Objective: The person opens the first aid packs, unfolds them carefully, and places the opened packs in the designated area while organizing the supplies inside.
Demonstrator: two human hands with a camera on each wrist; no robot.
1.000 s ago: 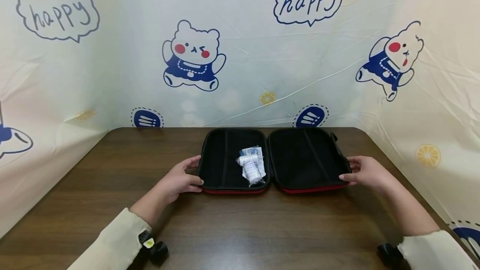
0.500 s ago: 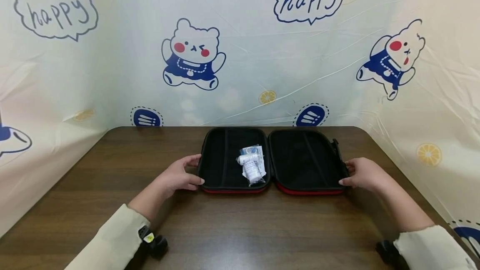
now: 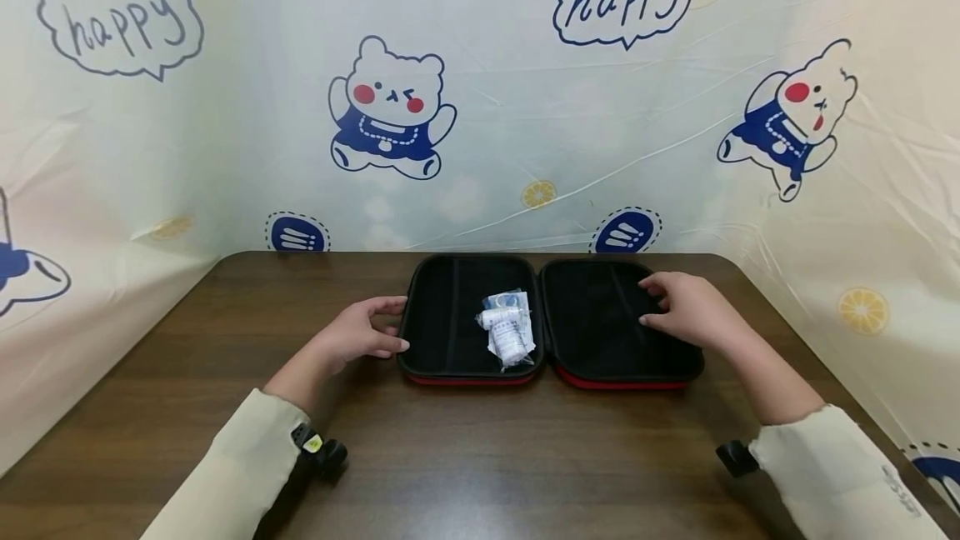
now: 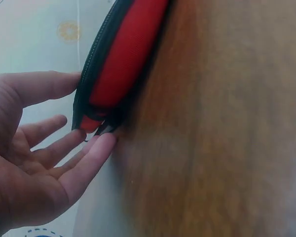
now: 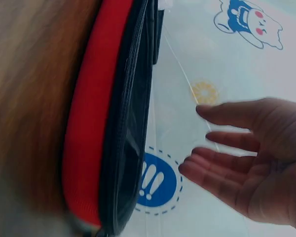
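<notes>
A zip case point(image 3: 429, 319) with a black inside and red outer sides lies spread flat on the table, its two halves side by side. In the left half sits a clear plastic packet point(image 3: 510, 336) with white and blue contents. My left hand point(image 3: 358, 332) rests its thumb and fingertips against the case's left edge, the fingers fairly straight. In the left wrist view the thumb is at the zipper rim and other fingertips are at the corner. Above the right half hovers my right hand point(image 3: 693, 311), fingers loosely bent and apart, holding nothing; the right wrist view shows a gap to the case.
The brown wooden table point(image 3: 480, 457) ends at a light curtain point(image 3: 495, 90) printed with bears and speech bubbles. Small black wrist cameras are strapped at both sleeves, including the left camera point(image 3: 330, 457).
My right hand has let go of the case's right edge and moved up and left over the right half. The left hand stays at the left edge, having shifted slightly upward.
</notes>
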